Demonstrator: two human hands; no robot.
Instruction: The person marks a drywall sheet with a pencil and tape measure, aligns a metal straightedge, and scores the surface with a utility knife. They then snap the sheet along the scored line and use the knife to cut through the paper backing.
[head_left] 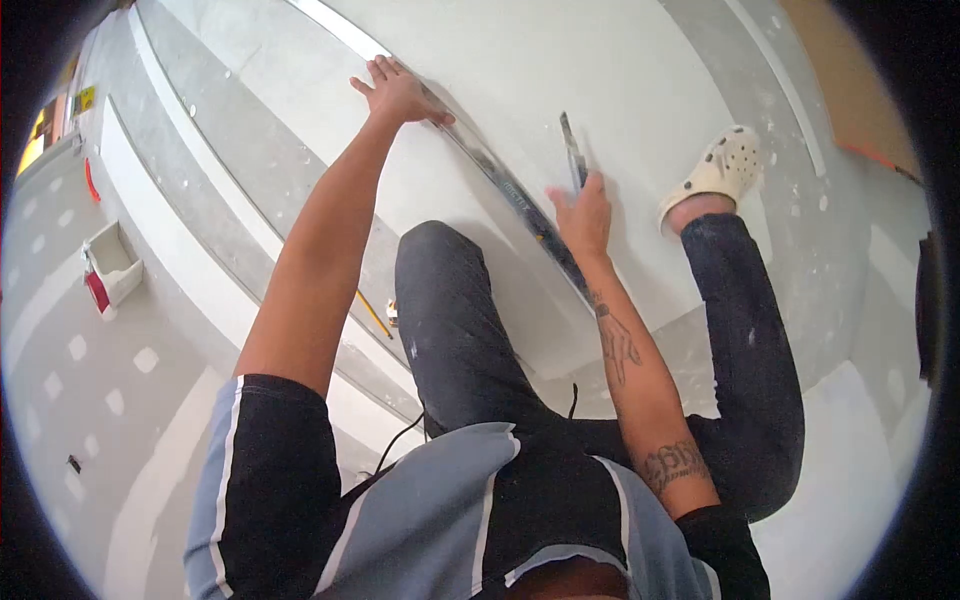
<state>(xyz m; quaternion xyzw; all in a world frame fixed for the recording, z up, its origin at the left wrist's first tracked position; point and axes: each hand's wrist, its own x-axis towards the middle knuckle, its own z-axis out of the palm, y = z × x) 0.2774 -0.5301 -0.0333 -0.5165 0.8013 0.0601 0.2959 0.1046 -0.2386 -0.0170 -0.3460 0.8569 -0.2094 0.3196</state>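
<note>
A long dark straightedge (515, 195) with printed lettering lies diagonally across a large pale board (560, 60). My left hand (400, 95) presses on its upper part, fingers spread and laid flat. To the right of the straightedge, my right hand (585, 215) is closed around a slim utility knife (572, 150), its tip pointing away from me. The fingers partly hide the knife's handle. My bent knee (440, 255) is just left of the straightedge, and my other foot, in a cream clog (715, 170), stands on the right.
Beside my knee are a yellow pencil (374, 313) and a small white and dark object (392, 313). Long white strips (185, 125) run along the left. Farther left is a white tray (118, 262) with something red at it. Brown cardboard (850, 90) lies at upper right.
</note>
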